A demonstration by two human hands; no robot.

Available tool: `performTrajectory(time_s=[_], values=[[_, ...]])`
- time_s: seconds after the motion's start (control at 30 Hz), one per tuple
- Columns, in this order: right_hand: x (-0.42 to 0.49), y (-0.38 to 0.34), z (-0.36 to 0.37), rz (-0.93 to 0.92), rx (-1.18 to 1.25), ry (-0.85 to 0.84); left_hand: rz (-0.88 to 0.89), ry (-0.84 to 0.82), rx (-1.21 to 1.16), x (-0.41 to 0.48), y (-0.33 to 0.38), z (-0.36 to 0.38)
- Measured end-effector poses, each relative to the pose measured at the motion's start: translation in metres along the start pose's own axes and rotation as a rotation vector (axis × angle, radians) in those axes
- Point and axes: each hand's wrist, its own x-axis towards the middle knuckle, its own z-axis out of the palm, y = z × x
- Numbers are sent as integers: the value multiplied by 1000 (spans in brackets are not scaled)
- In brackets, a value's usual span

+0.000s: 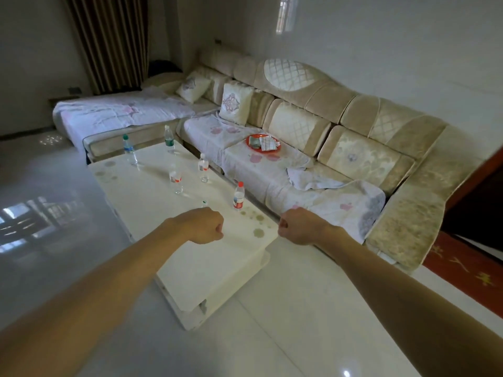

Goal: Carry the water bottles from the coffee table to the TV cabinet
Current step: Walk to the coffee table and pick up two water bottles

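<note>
Several clear water bottles stand on the white coffee table [152, 205]. A green-capped bottle [128, 149] and a green-labelled bottle [169, 140] are at the far end. Two red-labelled bottles [175, 178] [203, 167] are in the middle, and a red-capped bottle [239, 197] is near the sofa-side edge. A small green cap [204, 204] peeks out just behind my left hand [202, 226], which hangs as a closed fist over the near part of the table. My right hand [299, 227], also a fist, hovers past the table's right corner. Neither fist shows anything in it. The TV cabinet is out of view.
A beige corner sofa [353, 137] with cushions and floral covers runs along the table's far and right sides, close to it. A red plate [263, 144] lies on the seat. A red rug [468, 270] is at the right. Glossy white floor tiles [272, 336] surround the near end.
</note>
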Motion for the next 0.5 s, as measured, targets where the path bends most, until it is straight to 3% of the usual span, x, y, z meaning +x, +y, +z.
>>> performTrajectory(time_s=[0.33, 0.5], values=[[110, 40, -10, -45, -13, -91, -67, -73, -30, 90, -16, -11], [170, 68, -25, -152, -21, -121, -162, -51, -65, 136, -12, -24]])
